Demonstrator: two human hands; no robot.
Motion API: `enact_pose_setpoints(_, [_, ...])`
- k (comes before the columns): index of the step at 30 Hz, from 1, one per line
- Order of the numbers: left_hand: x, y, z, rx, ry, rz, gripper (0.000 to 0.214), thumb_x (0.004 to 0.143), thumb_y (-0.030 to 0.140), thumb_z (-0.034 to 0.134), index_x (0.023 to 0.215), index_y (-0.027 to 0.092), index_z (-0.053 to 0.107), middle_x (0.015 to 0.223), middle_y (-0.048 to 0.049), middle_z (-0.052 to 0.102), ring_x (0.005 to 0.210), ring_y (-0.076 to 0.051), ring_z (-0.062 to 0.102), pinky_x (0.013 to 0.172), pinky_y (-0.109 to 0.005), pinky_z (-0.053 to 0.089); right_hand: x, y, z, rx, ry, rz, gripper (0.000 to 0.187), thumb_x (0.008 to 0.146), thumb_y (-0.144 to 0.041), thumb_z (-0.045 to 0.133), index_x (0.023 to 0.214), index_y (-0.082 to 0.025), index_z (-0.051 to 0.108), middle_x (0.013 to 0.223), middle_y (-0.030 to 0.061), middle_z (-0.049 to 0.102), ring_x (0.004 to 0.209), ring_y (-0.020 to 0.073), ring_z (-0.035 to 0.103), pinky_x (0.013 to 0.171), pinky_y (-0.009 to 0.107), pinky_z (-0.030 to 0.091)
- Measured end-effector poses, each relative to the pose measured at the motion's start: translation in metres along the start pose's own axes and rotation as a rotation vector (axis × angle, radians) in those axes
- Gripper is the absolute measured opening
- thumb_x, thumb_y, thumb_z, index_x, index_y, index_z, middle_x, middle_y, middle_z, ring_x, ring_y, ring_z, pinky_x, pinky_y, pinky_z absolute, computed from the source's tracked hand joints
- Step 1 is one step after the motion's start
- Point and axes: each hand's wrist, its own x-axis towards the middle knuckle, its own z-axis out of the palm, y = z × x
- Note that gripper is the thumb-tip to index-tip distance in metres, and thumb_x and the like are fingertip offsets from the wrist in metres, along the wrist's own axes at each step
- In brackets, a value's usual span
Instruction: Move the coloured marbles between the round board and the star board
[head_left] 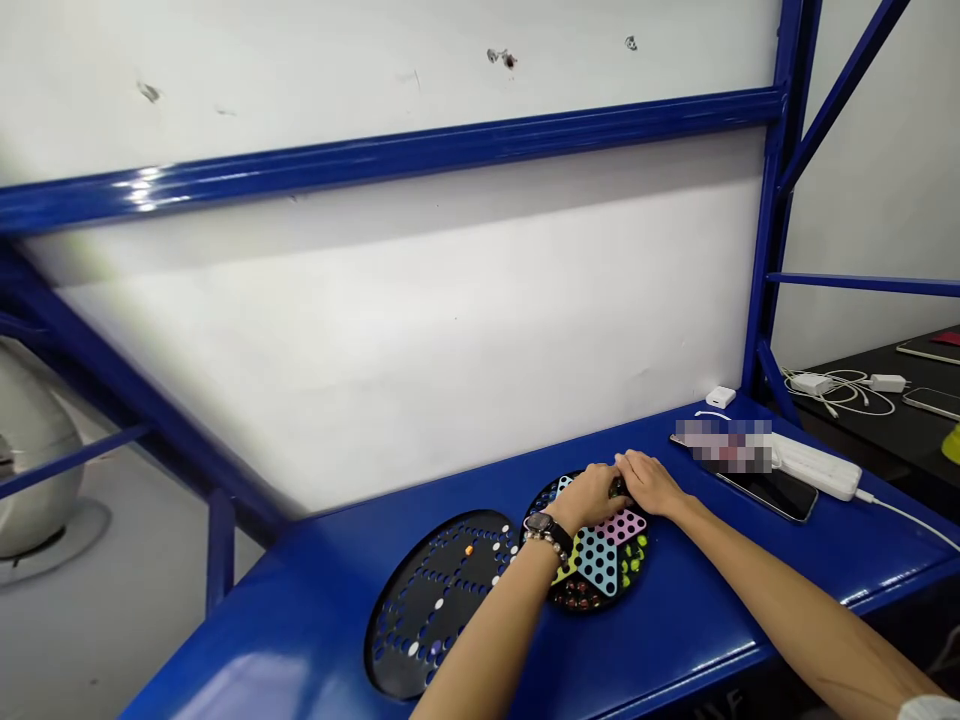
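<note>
A round Chinese checkers board (600, 565) with coloured triangles and small marbles lies on the blue table (315, 610). My left hand (589, 495), with a watch and bead bracelet on the wrist, rests curled over the board's far part. My right hand (649, 482) lies beside it at the board's far right edge, fingers bent down and touching the left hand. What the fingers hold is hidden. To the left lies a second round black board (439, 600) full of holes, with a few marbles in it.
A phone (772, 490) and a white power strip (814, 468) lie at the table's right, with a white charger (720, 396) behind. Blue frame bars (375, 155) cross a white wall. A dark side table (900, 400) at far right carries cables and phones.
</note>
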Motion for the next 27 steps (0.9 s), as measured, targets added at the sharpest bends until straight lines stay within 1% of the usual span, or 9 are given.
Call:
enact_pose_setpoints(4, [-0.001,-0.002,-0.005,-0.122,0.013,-0.016,0.022,0.078,0.036,0.065,0.091,0.018,0.067,0.084,-0.0046,0.071,0.075,-0.019,0.066,0.063,-0.026,0.048,0.001,-0.001,0.005,0.019,0.017,0.051,0.053,0.103,-0.042,0.016,0.078,-0.021,0.058,0.087,0.0065,0.068,0.084,0.0191,0.062,0.073,0.029,0.038])
enact_pose_setpoints(9, [-0.005,0.007,-0.004,-0.24,0.015,-0.024,0.022,0.073,0.026,0.07,0.093,0.018,0.068,0.079,-0.0022,0.073,0.069,-0.017,0.067,0.062,-0.025,0.05,0.003,0.0,0.003,0.066,0.021,0.136,0.063,0.101,-0.051,0.015,0.073,-0.021,0.063,0.085,0.0099,0.072,0.084,0.0219,0.065,0.072,0.03,0.039])
enact_pose_setpoints(12, [-0.012,0.012,-0.007,-0.286,0.038,-0.01,0.027,0.077,0.022,0.066,0.103,0.019,0.067,0.093,-0.0032,0.074,0.078,-0.016,0.069,0.069,-0.023,0.052,0.007,0.001,0.002,0.17,0.116,0.153,0.065,0.098,-0.057,0.02,0.064,-0.021,0.062,0.076,0.0092,0.071,0.078,0.0218,0.064,0.071,0.03,0.04])
enact_pose_setpoints(15, [-0.032,0.006,-0.018,-0.317,0.19,-0.002,0.026,0.088,0.024,0.053,0.109,0.023,0.066,0.108,-0.0019,0.072,0.094,-0.015,0.066,0.083,-0.025,0.051,0.01,-0.004,-0.001,0.46,0.275,0.144,0.069,0.095,-0.064,0.018,0.054,-0.021,0.055,0.056,0.0053,0.06,0.06,0.0184,0.058,0.061,0.029,0.039])
enact_pose_setpoints(17, [-0.055,-0.008,-0.028,-0.327,0.311,-0.064,0.028,0.092,0.029,0.044,0.108,0.024,0.067,0.109,-0.0014,0.071,0.097,-0.017,0.065,0.084,-0.027,0.051,0.011,-0.012,-0.002,0.715,0.329,0.126,0.07,0.093,-0.067,0.016,0.053,-0.022,0.052,0.045,0.0011,0.046,0.046,0.0147,0.046,0.051,0.028,0.035])
enact_pose_setpoints(19, [-0.084,-0.032,-0.039,-0.326,0.379,-0.194,0.031,0.094,0.035,0.041,0.106,0.023,0.067,0.108,-0.0031,0.071,0.095,-0.019,0.064,0.082,-0.029,0.052,0.011,-0.023,0.001,0.927,0.3,0.097,0.069,0.092,-0.068,0.015,0.056,-0.022,0.052,0.041,-0.0025,0.035,0.039,0.012,0.034,0.045,0.026,0.029])
enact_pose_setpoints(23, [-0.15,-0.092,-0.048,-0.247,0.459,-0.46,0.039,0.093,0.042,0.034,0.108,0.022,0.063,0.109,-0.0055,0.07,0.096,-0.022,0.064,0.087,-0.035,0.051,0.006,-0.038,0.011,0.942,0.193,0.059,0.066,0.09,-0.069,0.026,0.055,-0.02,0.054,0.042,-0.0022,0.037,0.04,0.0107,0.034,0.043,0.025,0.029])
enact_pose_setpoints(25, [-0.176,-0.113,-0.042,-0.169,0.399,-0.544,0.036,0.091,0.043,0.037,0.109,0.024,0.062,0.113,-0.005,0.068,0.096,-0.022,0.064,0.088,-0.035,0.05,0.003,-0.04,0.015,0.87,0.142,0.038,0.066,0.089,-0.069,0.03,0.056,-0.02,0.056,0.046,-0.0007,0.043,0.044,0.0116,0.041,0.046,0.025,0.033])
enact_pose_setpoints(27, [-0.192,-0.123,-0.032,-0.117,0.288,-0.558,0.035,0.089,0.044,0.043,0.111,0.025,0.061,0.113,-0.004,0.067,0.087,-0.02,0.065,0.083,-0.033,0.05,0.002,-0.037,0.015,0.831,0.164,0.016,0.067,0.09,-0.07,0.029,0.056,-0.019,0.057,0.051,0.0012,0.049,0.049,0.0131,0.047,0.051,0.027,0.038])
